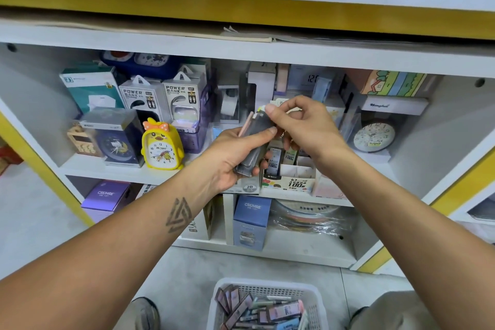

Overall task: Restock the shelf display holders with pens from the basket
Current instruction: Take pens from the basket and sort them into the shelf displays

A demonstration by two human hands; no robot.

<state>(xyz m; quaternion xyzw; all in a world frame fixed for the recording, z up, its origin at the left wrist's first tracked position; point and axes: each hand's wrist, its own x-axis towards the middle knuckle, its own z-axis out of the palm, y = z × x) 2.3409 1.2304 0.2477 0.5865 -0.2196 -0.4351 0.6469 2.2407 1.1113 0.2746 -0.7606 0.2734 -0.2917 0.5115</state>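
Before a white shelf [166, 173], left hand [235, 158] grips slim flat packs [254, 142]; right hand [302, 126] fingers pinch their top.

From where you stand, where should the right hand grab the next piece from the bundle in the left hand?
At the top ends, from above. The left hand wraps the bundle low, so only the tips stand free under the right hand.

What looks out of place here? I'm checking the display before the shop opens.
Little stands out. The packs in the white basket lie jumbled at all angles, and papers on the shelf top sit loosely stacked. The yellow duck clock stands upright.
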